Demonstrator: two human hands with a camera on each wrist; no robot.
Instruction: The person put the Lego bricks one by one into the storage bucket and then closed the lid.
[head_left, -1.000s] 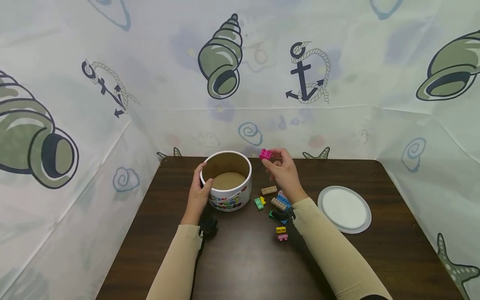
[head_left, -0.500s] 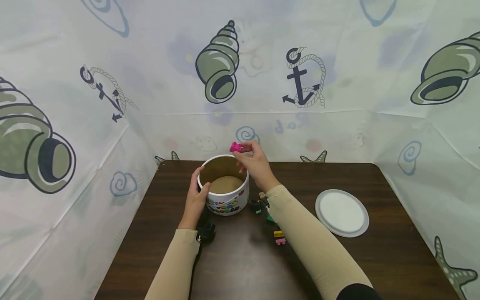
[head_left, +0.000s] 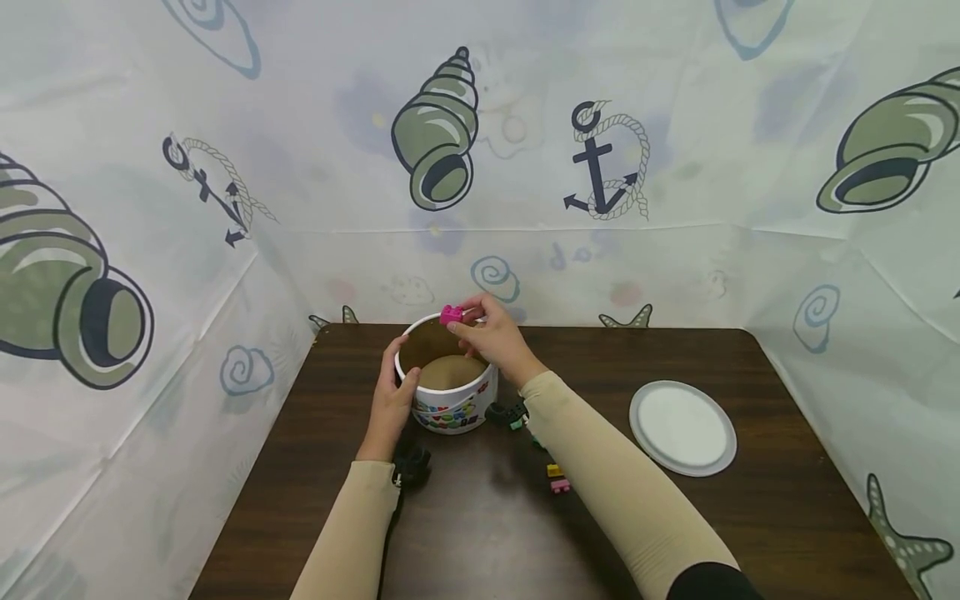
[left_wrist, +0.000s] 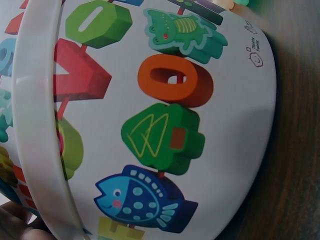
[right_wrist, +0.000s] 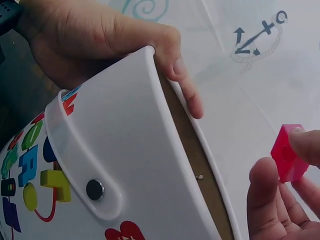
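Observation:
A white round bucket (head_left: 483, 392) with colourful printed pictures and a cardboard-brown inside stands on the table. My left hand (head_left: 390, 396) grips its left side, and the right wrist view shows fingers of this hand (right_wrist: 115, 45) bent over the rim. Between thumb and fingers, my right hand (head_left: 491, 333) pinches a bright pink toy building block (head_left: 452, 314) over the bucket's opening, near the far rim. In the right wrist view the pink block (right_wrist: 286, 157) is apart from the bucket. Printed bucket wall (left_wrist: 235, 125) fills most of the left wrist view.
A white round lid (head_left: 682, 428) lies on the dark wooden table (head_left: 465, 533) at the right. A yellow block (head_left: 554, 470) and a light pink block (head_left: 560, 485) lie by the right forearm, which hides other blocks. A patterned cloth wall stands behind.
My right hand has carried the pink block leftward from beside the bucket to over its opening, then slightly down. The left hand keeps its grip on the bucket.

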